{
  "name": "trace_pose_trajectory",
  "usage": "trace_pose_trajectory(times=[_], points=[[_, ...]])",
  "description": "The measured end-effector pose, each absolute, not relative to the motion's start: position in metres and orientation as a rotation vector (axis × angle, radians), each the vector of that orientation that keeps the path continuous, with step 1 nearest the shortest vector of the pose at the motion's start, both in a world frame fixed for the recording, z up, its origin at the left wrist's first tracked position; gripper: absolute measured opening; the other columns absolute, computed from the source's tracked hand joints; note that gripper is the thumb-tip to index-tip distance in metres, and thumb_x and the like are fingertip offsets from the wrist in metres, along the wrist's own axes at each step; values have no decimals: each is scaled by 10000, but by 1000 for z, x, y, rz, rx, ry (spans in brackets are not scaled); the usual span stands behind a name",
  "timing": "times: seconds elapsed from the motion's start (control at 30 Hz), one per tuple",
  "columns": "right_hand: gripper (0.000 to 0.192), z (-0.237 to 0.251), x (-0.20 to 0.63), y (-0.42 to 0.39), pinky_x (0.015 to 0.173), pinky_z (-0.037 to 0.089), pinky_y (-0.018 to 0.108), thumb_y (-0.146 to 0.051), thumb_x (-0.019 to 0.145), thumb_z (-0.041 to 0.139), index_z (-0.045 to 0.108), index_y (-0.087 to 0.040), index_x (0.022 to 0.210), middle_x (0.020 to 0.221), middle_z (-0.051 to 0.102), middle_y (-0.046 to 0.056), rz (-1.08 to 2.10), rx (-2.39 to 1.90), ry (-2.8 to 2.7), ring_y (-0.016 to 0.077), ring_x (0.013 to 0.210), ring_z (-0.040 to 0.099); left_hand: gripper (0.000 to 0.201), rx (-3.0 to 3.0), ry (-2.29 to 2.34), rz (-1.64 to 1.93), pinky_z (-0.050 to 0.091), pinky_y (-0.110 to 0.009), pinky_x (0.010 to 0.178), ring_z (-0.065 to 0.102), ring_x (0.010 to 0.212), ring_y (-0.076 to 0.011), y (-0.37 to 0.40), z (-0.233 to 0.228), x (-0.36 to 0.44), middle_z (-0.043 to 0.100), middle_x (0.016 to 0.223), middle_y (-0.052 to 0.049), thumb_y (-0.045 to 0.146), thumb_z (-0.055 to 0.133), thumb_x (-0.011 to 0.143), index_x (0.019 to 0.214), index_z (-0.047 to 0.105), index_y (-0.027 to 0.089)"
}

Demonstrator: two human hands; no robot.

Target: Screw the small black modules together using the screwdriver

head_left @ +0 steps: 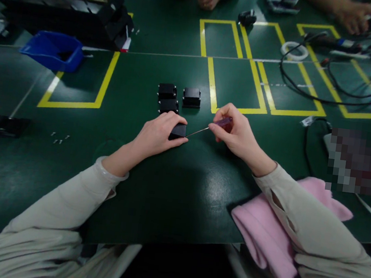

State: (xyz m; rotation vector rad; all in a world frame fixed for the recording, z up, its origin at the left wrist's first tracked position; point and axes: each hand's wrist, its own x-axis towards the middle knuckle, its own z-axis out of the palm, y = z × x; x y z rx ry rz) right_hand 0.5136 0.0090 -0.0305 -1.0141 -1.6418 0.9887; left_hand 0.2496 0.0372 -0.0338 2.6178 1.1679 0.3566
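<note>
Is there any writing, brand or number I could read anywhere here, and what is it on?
None can be read.
The small black block under the left hand shows no marking.
The screwdriver in the right hand: plain handle, no text.
The three black blocks behind: no visible labels.
The blue bin: no label seen.
The yellow lines on the green table are outlines, not letters.

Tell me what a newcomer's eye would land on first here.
At the centre of the green table, the left hand presses down a small black block while the right hand aims a thin screwdriver at it. Three more black blocks sit just beyond, and a pink cloth lies under the right forearm.
</note>
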Motion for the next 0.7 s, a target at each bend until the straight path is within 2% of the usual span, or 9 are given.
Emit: trace_pose_trajectory(times=[0.17,0.4,0.6,0.7], points=[[324,-33,512,7,504,403,268,-478,1032,703,513,-245,913,617,545,-77,963,-964,-1678,106,483,525,424,2625,1175,372,569,-438,900,666,1173,-326,37,-35,249,689,1296,-130,461,684,981,1299,597,195],[170,-35,513,7,505,432,248,-260,996,704,538,-237,1024,726,584,-66,943,-960,-1672,95,506,580,425,2621,1167,370,570,-440,906,667,1179,-330,37,-33,250,690,1290,-135,459,691,983,1296,598,187],[283,-36,514,11,482,406,245,-435,1062,660,512,-238,922,562,497,-95,996,-941,-1661,101,452,533,426,2615,1177,359,574,-442,909,667,1193,-335,37,-34,250,691,1296,-136,458,693,984,1299,601,187],[253,-35,515,12,488,416,240,-414,1065,657,514,-238,953,584,516,-94,1026,-959,-1651,102,464,554,431,2617,1178,360,578,-442,906,670,1193,-335,37,-33,250,692,1296,-136,459,695,985,1302,600,184]])
